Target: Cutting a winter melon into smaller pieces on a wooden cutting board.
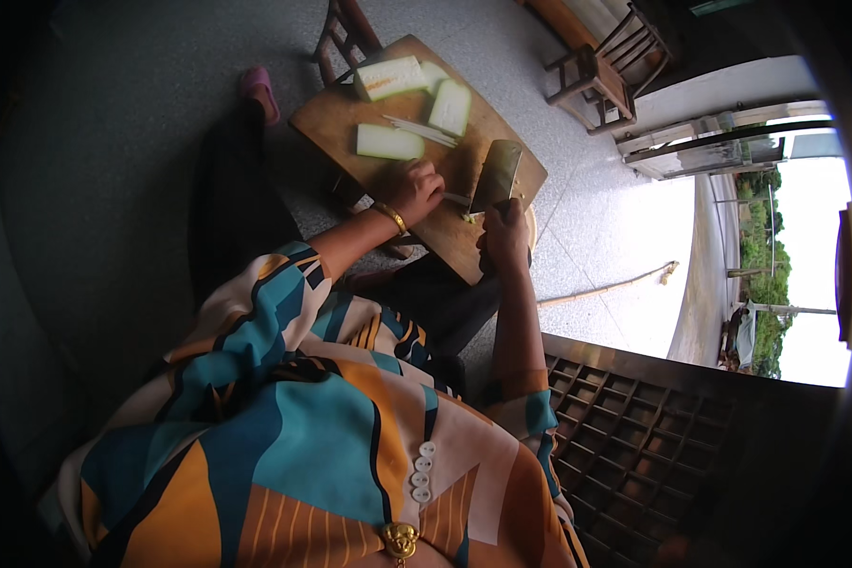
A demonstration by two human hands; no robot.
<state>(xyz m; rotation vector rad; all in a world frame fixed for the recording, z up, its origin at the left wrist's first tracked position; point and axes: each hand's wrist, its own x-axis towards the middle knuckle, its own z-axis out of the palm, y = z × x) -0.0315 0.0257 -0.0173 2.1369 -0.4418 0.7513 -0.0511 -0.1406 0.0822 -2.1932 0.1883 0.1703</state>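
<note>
My right hand (505, 231) grips the handle of a broad cleaver (497, 174), its blade over the right part of a small wooden table (479, 245). Fingers curled, my left hand (417, 192) holds a thin pale strip of gourd (456, 199) that points toward the cleaver. Small scraps (469, 218) lie by the blade's lower corner. Beyond my left hand is a green-edged gourd slab (389, 143). Several cut pale strips (420, 130) lie loosely together behind it. Another slab (451, 108), a paler piece (433, 74) and a thick gourd chunk with a seedy core (389, 78) sit farther back.
A pale rim of a container (533, 226) shows beside the table, partly behind my right hand. A wooden chair (346, 35) stands at its far edge, another chair (600, 78) by the wall. A bamboo stick (603, 289) lies on the floor. A lattice panel (632, 433) is right of me.
</note>
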